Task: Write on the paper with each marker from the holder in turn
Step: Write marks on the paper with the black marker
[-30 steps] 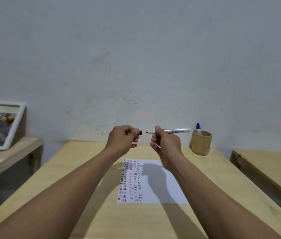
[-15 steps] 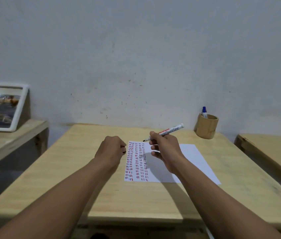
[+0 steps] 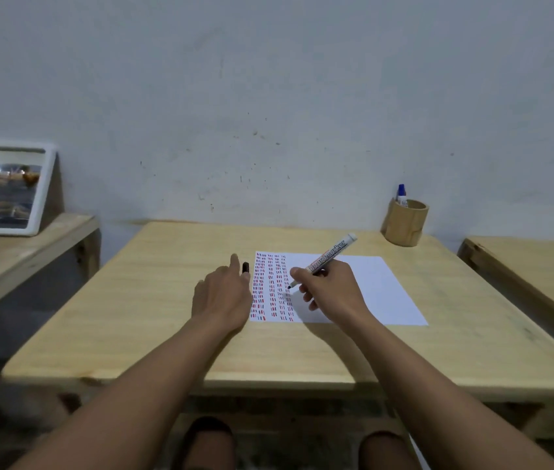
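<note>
Right hand gripping uncapped marker, tip over paper mid-table. Left hand fingers spread, beside black cap. Holder at far right corner.

marker barrel | black print reads "Boardmarker" | smaller red line above it unreadable

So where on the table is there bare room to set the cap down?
Bare wood lies left of the left hand, out to the table edge, and along the near edge below the paper. A strip runs between paper and holder. It is crowded around the cap, the written columns and the right hand with the marker.
</note>
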The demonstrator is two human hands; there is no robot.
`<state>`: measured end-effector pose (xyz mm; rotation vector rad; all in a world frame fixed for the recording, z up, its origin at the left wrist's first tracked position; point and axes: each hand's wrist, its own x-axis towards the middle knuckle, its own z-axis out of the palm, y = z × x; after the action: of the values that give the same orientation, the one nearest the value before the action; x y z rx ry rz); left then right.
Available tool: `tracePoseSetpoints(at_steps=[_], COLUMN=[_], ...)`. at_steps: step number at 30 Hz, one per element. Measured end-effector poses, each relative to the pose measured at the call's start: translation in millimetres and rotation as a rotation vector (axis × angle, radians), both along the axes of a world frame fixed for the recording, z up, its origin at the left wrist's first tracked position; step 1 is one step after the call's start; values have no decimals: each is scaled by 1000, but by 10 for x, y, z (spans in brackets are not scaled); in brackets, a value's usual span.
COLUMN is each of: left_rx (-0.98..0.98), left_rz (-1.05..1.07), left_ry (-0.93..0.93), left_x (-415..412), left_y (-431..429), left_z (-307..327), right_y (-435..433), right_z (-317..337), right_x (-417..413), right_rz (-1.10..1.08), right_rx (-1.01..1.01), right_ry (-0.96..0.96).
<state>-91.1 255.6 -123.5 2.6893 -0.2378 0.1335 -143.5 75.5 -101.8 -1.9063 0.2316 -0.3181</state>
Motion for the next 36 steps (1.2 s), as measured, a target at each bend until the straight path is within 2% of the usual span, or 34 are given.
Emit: tracePoseSetpoints(at_steps=[7, 17, 29, 36], left_rx=[175, 244, 262, 216], left_rz=[-29, -65, -69, -47], left_ry=[93, 130, 138, 129], left_x=[-234, -313, -307, -286], left_y=[149, 200, 202, 200], left_z=[-145, -173, -177, -188], right_y=[28, 71, 65, 28], right_z=[-190, -173, -186, -208], right_x=[-237, -271, -257, -237], right_rz=[-96, -36, 5, -50], right_rx=[-128, -281, -295, -183], right_ry=[46, 71, 90, 59])
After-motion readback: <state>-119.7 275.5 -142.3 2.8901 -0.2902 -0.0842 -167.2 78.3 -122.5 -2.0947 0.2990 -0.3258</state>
